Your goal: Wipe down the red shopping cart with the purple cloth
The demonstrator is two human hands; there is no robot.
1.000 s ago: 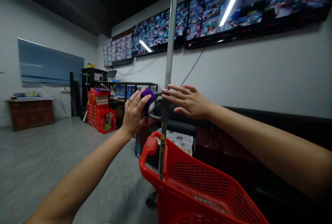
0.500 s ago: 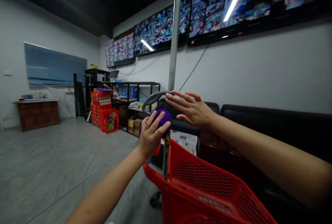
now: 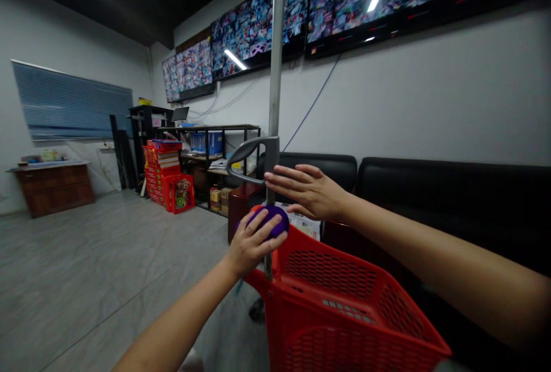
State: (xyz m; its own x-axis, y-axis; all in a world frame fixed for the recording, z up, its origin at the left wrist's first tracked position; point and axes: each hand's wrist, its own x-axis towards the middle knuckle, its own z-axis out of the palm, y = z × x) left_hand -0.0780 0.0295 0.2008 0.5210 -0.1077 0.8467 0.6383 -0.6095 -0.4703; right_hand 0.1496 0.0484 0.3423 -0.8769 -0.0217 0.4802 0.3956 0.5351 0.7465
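Note:
A purple rounded pad or cloth (image 3: pixel 278 224) lies against the metal pole (image 3: pixel 275 73) just above the red cart basket (image 3: pixel 331 271). My left hand (image 3: pixel 256 243) is on the purple thing, its fingers curved over it. Higher up, my right hand (image 3: pixel 307 191) is flat with its fingers stretched out, the fingertips at the pole just under the grey looped handle (image 3: pixel 249 159). Nothing shows in my right hand.
Black sofas (image 3: pixel 451 200) stand along the wall on the right, behind the cart. Red boxes (image 3: pixel 166 179) and a shelf (image 3: pixel 215 131) are at the back left. A wooden desk (image 3: pixel 55 188) is at far left. Screens (image 3: pixel 253 22) hang above.
My left hand and the purple thing are lower on the pole. The grey handle, partly behind my right fingers before, now shows whole above them. The view has shifted slightly.

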